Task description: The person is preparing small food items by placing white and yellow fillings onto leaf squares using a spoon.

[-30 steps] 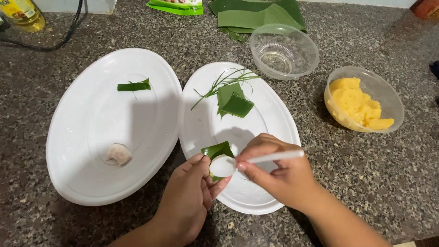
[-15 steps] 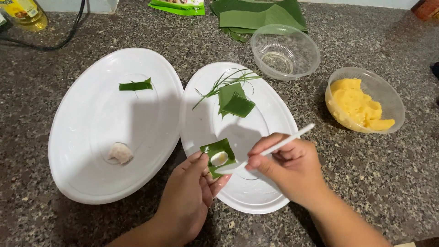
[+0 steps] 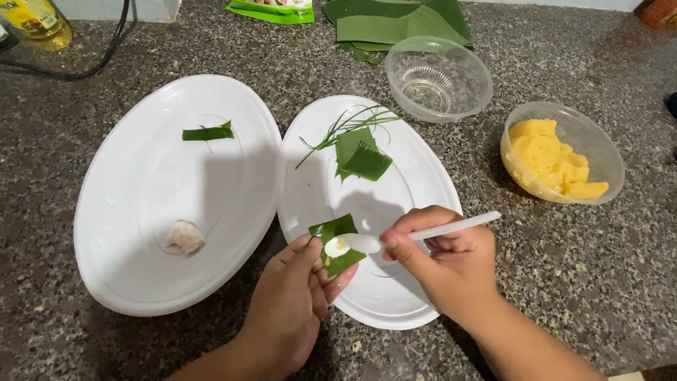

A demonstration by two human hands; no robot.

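The left hand (image 3: 293, 307) holds a small green leaf piece (image 3: 336, 243) flat on its fingers, low in the middle of the frame. The fingers curl up a little under the leaf. The right hand (image 3: 448, 264) grips a white plastic spoon (image 3: 416, 234), with its fingers closed around the handle. Half a second ago the spoon was lifted up and away from the leaf. Now its tip is down again, touching a white blob with a bit of yellow on the leaf. So the filling looks like it is being pressed or spread on the leaf.

Both hands are over the right white plate (image 3: 423, 183), which also has folded leaf pieces (image 3: 360, 156) and thin green strands (image 3: 349, 125). The left white plate (image 3: 127, 204) holds a small pale lump (image 3: 185, 236) and a leaf strip (image 3: 206, 132). At the right is a clear bowl of yellow paste (image 3: 557, 161). An empty clear bowl (image 3: 437, 79) sits above the plates.

The worktop (image 3: 578, 282) is dark speckled stone. More big leaves (image 3: 398, 25) lie at the top, and a black cord (image 3: 84, 69) runs across the upper left.
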